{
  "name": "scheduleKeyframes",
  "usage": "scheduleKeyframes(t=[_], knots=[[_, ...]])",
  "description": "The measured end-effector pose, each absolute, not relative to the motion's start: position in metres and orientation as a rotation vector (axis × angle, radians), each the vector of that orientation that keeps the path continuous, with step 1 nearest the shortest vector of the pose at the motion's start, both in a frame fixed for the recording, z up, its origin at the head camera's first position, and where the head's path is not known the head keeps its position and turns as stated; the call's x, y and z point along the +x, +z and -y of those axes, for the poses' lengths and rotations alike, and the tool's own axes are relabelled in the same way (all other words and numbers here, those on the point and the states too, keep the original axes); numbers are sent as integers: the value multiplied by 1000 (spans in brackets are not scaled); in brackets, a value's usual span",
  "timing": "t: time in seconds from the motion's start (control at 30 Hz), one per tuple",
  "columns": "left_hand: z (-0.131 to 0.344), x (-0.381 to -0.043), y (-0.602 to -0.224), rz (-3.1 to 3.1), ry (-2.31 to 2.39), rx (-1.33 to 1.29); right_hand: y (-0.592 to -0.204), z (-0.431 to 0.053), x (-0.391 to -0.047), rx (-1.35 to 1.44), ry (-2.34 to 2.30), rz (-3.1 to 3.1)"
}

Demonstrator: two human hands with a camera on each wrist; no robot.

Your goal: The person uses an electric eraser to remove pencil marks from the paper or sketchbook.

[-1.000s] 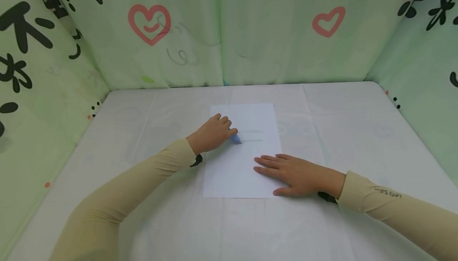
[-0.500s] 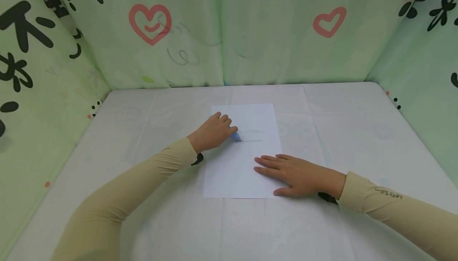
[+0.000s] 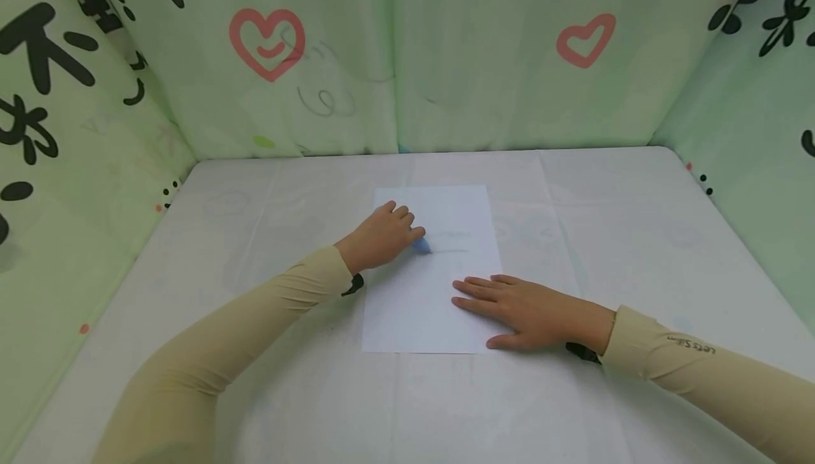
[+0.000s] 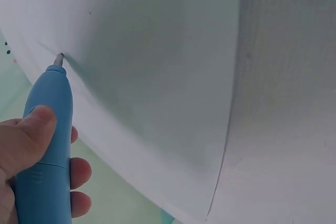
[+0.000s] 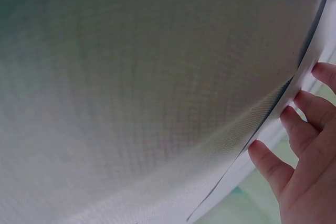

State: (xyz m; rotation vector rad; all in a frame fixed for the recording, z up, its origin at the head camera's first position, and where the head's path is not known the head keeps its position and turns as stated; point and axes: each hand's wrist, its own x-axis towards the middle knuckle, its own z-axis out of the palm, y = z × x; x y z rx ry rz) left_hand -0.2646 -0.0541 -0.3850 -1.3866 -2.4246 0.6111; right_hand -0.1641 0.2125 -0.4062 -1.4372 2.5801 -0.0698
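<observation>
My left hand [image 3: 382, 236] grips a thick blue pen-shaped tool that looks like an electric eraser [image 4: 52, 103], thumb on one side and fingertips on the other. Its narrow metallic tip meets the white sheet of paper [image 3: 414, 308]. In the head view the tip lies at the left end of a faint grey line [image 3: 451, 251]; another faint line [image 3: 453, 234] runs above it. Fingers spread, my right hand [image 3: 522, 308] rests on the lower right edge of the paper. In the right wrist view, its fingertips [image 5: 258, 150] touch down along the paper's edge.
A white cloth with creases covers the table [image 3: 305, 407]. Green printed curtains [image 3: 471, 68] with hearts and black lettering rise behind and on both sides. Dark wrist cameras [image 3: 353, 285] sit under both wrists.
The blue electric eraser's tip has shifted only slightly, up and back down near the left end of the lower line. My right hand and the paper stay in place.
</observation>
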Motion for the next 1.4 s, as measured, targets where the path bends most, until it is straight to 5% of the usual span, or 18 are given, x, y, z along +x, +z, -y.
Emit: scheduleKeyframes(t=[1.4], knots=[[49, -265, -387, 2405, 615, -1373, -408, -213, -165, -1420, -63, -2581]])
